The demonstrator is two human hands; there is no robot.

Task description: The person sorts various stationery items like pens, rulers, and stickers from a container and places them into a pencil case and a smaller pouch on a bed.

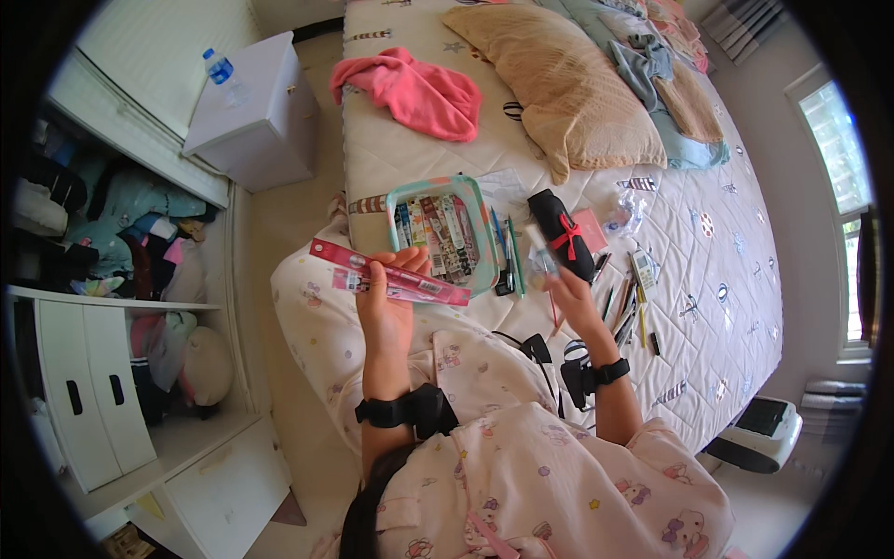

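Observation:
My left hand [389,303] is turned palm up, its thumb across a long, narrow pink packet [424,285]. A second slim packet [348,280], pale with pink, pokes out beneath it. Just beyond sits a teal-rimmed basket [488,210] filled with several patterned strip-like packets [438,233]. My right hand [575,300] has its fingers closed around a small whitish, see-through item [538,256], too blurred to name. Right behind that hand lies a black pouch [549,212] tied with a red ribbon [566,235]. Pens [509,252] lie between basket and pouch.
On the quilted bed [717,326] lie more pens [643,326], a white calculator-like device [643,268], and crumpled clear plastic [626,212]. A pink cloth [419,93] and tan pillow [568,93] rest farther back. A bottle [223,74] stands on the white nightstand [270,112] at left.

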